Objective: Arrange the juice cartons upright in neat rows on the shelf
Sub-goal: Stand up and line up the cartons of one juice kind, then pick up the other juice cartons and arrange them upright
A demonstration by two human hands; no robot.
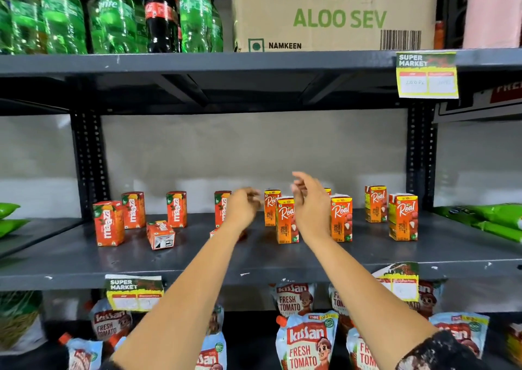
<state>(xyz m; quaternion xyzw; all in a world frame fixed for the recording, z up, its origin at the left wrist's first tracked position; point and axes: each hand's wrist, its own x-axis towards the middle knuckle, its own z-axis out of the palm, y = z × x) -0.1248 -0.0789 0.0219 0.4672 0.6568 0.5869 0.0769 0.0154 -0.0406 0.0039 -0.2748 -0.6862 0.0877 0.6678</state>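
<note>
Cartons sit scattered across the grey shelf [84, 259], most upright, but one Maaza carton [160, 235] lies tipped over and no tidy rows exist yet, so I judge the job barely begun. My left hand [243, 210] is blurred, fingers curled on nothing I can see; my right hand [310, 200] hovers spread and empty before the Real litchi cartons [286, 220].

On the shelf [282, 259], Maaza cartons [134, 210] stand toward its left end, Real cartons [402, 217] toward its right; one tipped carton [160, 235] lies before the left group, nearer the front edge.
</note>
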